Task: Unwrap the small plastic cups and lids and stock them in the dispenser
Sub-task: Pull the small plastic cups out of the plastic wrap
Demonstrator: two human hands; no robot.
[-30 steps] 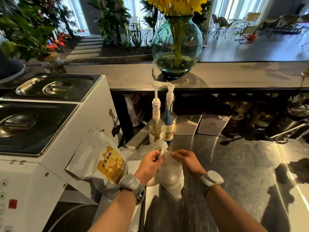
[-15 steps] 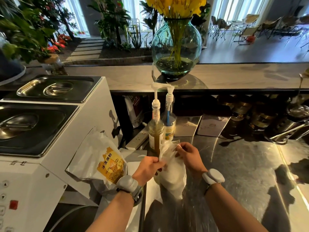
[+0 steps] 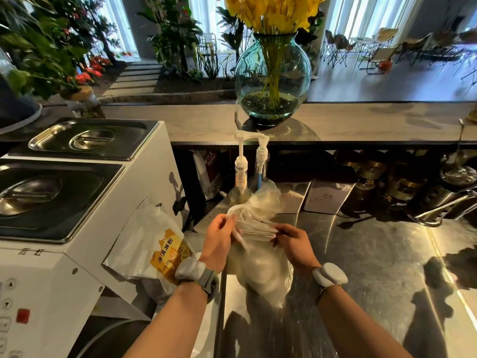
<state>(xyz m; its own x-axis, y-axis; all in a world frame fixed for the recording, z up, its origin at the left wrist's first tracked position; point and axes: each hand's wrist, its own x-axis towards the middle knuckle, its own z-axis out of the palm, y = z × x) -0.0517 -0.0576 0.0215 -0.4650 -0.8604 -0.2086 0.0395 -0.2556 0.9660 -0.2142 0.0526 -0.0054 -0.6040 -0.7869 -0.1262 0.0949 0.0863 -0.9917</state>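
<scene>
A clear plastic wrapper full of pale stacked cups or lids stands on the steel counter in front of me. Its loose top sticks up and is pulled open. My left hand pinches the wrapper's left edge near a round white rim. My right hand grips the wrapper's right side at the same height. What exactly lies inside is blurred. No dispenser for cups is in view.
Two pump bottles stand just behind the wrapper. A white machine with steel lids fills the left, with a yellow-labelled bag leaning on it. A glass vase sits on the raised bar. Metal pots crowd the back right.
Both hands have shifted on the wrapper and spread its top apart. The loose plastic top now stands higher, and a round white rim shows at the opening.
</scene>
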